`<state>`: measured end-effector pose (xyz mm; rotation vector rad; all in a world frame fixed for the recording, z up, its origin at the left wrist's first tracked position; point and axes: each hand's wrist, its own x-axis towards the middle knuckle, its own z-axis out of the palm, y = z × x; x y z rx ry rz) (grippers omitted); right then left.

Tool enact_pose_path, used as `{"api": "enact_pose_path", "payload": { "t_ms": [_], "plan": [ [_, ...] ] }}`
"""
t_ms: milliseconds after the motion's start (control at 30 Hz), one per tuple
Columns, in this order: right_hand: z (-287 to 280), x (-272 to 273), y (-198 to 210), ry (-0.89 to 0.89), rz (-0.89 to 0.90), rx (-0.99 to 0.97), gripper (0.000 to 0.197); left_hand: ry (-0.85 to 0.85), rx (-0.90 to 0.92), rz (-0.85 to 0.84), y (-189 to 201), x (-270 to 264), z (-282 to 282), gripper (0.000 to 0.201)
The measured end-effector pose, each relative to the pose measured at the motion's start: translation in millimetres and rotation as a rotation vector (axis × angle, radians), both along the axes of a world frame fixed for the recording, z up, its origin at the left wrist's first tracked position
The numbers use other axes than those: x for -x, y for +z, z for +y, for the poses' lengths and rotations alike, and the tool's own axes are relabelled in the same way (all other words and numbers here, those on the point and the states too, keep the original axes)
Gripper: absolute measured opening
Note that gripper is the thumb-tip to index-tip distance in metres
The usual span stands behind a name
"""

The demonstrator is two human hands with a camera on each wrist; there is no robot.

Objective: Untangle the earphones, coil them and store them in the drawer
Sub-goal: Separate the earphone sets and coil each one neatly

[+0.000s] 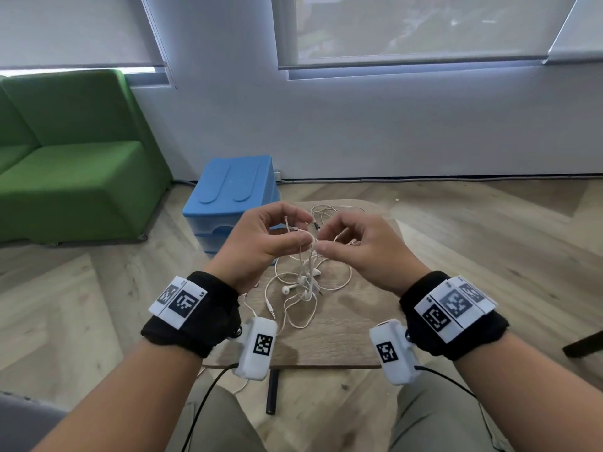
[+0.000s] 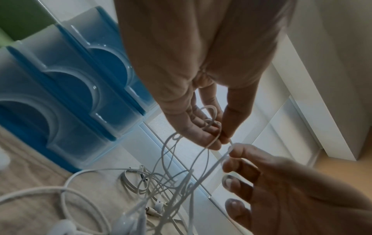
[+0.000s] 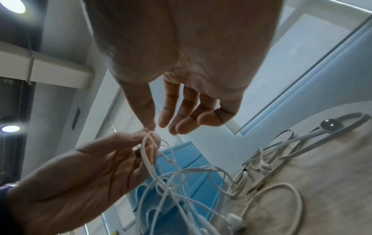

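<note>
White earphones (image 1: 306, 282) form a tangle of thin cables. Part of it lies on the small wooden table (image 1: 342, 331); part hangs from my hands. My left hand (image 1: 305, 228) is raised above the table and pinches a cable loop (image 2: 209, 143) between thumb and fingers. My right hand (image 1: 323, 238) meets it fingertip to fingertip and pinches the same strand (image 3: 147, 159) with thumb and index; its other fingers are spread. An earbud (image 1: 286, 290) and a jack plug (image 1: 270, 311) rest on the table. The blue drawer unit (image 1: 231, 190) stands behind the table on the left, drawers shut.
A green sofa (image 1: 71, 164) fills the left side by the wall. Wood floor surrounds the table. A dark table leg (image 1: 272, 393) shows between my knees, and a dark object (image 1: 584, 345) juts in at the right edge.
</note>
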<state>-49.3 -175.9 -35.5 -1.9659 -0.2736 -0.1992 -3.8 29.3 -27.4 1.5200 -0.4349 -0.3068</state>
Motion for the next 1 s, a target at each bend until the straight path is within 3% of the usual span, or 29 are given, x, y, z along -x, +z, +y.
{"api": "enact_pose_path", "payload": {
  "t_ms": [133,300,500,733,900,1000],
  "plan": [
    [7,-5,-7,0.018,0.021,0.046,0.013,0.026,-0.021,-0.064,4,2,-2,0.034],
    [0,-6,17,0.017,0.14,-0.402,0.017,0.077,-0.117,-0.105,1,3,6,0.049],
    [-10,-11,39,-0.025,0.066,-0.474,0.025,0.096,-0.103,-0.078,-2,2,6,0.047],
    [-14,-14,51,-0.084,0.066,-0.433,0.022,0.094,-0.103,-0.03,-1,-3,1,0.02],
    [-15,-13,46,-0.132,0.013,-0.297,0.024,0.08,-0.045,0.056,6,1,-6,0.028],
    [-17,-8,44,-0.144,-0.038,-0.154,0.022,0.111,-0.143,0.016,2,-1,-7,0.026]
  ]
}}
